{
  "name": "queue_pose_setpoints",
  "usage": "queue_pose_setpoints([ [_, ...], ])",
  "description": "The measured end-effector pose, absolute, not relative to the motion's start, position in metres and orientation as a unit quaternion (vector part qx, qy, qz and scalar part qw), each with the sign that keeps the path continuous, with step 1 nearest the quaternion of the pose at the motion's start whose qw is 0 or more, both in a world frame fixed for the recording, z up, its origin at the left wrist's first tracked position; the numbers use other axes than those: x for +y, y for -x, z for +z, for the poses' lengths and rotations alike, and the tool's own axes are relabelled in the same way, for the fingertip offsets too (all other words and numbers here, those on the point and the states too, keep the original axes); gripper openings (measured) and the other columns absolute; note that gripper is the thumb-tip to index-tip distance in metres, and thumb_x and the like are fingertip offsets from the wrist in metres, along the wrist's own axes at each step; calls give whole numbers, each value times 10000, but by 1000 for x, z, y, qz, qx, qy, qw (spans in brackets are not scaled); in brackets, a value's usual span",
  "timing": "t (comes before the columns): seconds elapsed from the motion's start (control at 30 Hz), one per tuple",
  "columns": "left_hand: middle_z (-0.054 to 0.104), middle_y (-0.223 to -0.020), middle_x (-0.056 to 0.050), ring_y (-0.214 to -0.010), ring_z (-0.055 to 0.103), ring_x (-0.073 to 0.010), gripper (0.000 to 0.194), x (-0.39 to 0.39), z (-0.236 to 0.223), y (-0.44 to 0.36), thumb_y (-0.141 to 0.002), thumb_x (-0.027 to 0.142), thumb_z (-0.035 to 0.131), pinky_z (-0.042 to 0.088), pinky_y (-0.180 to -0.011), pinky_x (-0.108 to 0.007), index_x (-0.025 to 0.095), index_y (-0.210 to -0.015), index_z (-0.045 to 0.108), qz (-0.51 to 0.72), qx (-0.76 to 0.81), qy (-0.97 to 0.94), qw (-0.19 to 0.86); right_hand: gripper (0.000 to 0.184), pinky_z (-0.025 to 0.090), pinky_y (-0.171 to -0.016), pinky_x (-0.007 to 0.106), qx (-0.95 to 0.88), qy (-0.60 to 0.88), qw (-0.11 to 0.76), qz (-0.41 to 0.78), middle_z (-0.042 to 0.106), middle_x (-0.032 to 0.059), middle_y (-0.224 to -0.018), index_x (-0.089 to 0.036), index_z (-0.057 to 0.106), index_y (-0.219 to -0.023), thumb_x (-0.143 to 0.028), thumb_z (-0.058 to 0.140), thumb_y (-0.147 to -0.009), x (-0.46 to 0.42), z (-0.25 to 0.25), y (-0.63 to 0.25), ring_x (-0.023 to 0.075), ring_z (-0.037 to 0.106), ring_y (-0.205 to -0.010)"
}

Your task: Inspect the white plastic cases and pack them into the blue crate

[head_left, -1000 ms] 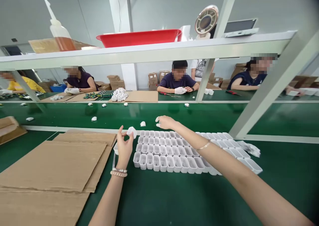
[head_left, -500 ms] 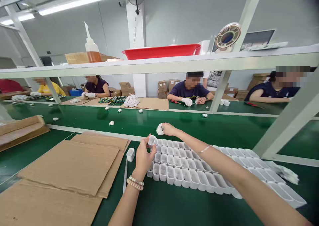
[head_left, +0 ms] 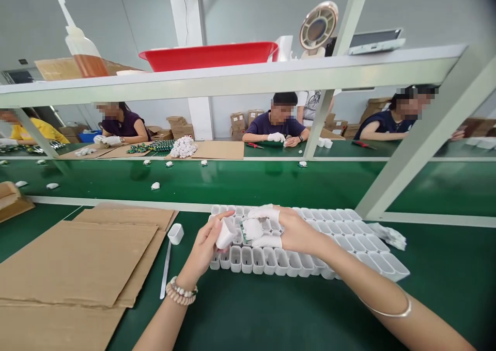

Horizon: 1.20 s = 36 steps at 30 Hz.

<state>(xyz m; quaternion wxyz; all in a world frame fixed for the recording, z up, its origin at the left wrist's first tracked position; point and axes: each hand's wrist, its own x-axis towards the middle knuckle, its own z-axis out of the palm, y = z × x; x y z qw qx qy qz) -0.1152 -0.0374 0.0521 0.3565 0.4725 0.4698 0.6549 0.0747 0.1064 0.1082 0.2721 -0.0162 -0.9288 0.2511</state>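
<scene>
My left hand (head_left: 209, 242) is closed on a small white plastic cup (head_left: 227, 232), tilted with its mouth turned away from me. Facing it from the right, my right hand (head_left: 287, 227), with white finger cots, pinches a white piece with a green circuit board (head_left: 251, 229) along its edge. The board sits close to the cup; whether they touch I cannot tell. Beneath both hands stand rows of white cups (head_left: 290, 262), partly hidden by them. One more white cup (head_left: 175, 234) stands alone left of my left hand, above a thin metal strip (head_left: 165, 271).
Cardboard sheets (head_left: 77, 258) cover the left of the green table. Behind the cups runs a green belt (head_left: 232, 186) carrying several white pieces. A slanted white post (head_left: 414, 129) rises at right, near a crumpled white bag (head_left: 389, 236). Co-workers sit across the belt.
My right hand has picked a white piece with a circuit board off the belt and brought it back over the cups. My left hand has tilted its cup toward that piece.
</scene>
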Motion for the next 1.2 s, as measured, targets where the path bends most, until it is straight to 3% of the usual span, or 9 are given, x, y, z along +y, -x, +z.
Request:
queue_pose_setpoints([
  [0.13,492,-656,21,-522,386,-78,542,-37,46,115,-877,590,550,290,-468,-184,190,-1243,553,655,431,-500,368,436,523,-776,338,-932,-42,303,197,693,81,-1031,-257,617,-1239,-489,645,-871,102,100,-74,209,645,-889],
  [0.3,405,-589,62,-499,322,-57,476,-35,39,118,-772,615,670,251,-479,-168,178,-935,571,654,394,-529,369,436,508,-767,319,-936,-62,314,149,697,87,-961,-236,626,-1233,-525,574,-911,95,102,-75,205,646,-872],
  [0.5,487,-663,31,-555,382,-77,466,-34,35,119,-759,600,692,288,-516,-176,173,-894,564,653,434,-525,331,395,469,-666,318,-961,-31,270,45,656,82,-789,-176,701,-1032,-512,513,-946,89,103,-79,212,616,-772],
  [0.7,484,-652,32,-551,377,-83,468,-33,35,119,-741,592,712,287,-515,-183,171,-887,572,652,442,-521,328,319,424,-608,312,-967,-14,253,-34,624,88,-743,-129,685,-792,-375,552,-946,81,106,-83,201,569,-692],
  [0.83,510,-664,26,-564,396,-87,449,-34,36,117,-738,569,728,304,-523,-182,173,-888,578,654,440,-518,333,134,382,-560,297,-966,-4,252,-56,603,59,-705,-132,675,-761,-238,675,-844,77,107,-85,178,511,-625],
  [0.93,510,-657,28,-563,392,-84,435,-34,37,116,-741,558,730,306,-520,-178,173,-880,584,656,440,-516,332,95,375,-551,297,-964,0,261,-57,593,58,-703,-131,663,-726,-174,675,-811,75,108,-85,175,495,-614],
  [1.2,499,-640,29,-547,400,-86,451,-34,47,109,-734,577,722,306,-511,-185,162,-848,586,638,469,-521,319,227,301,-490,289,-951,10,292,-101,495,49,-595,-179,556,-556,23,495,-642,68,106,-88,174,447,-555],
])
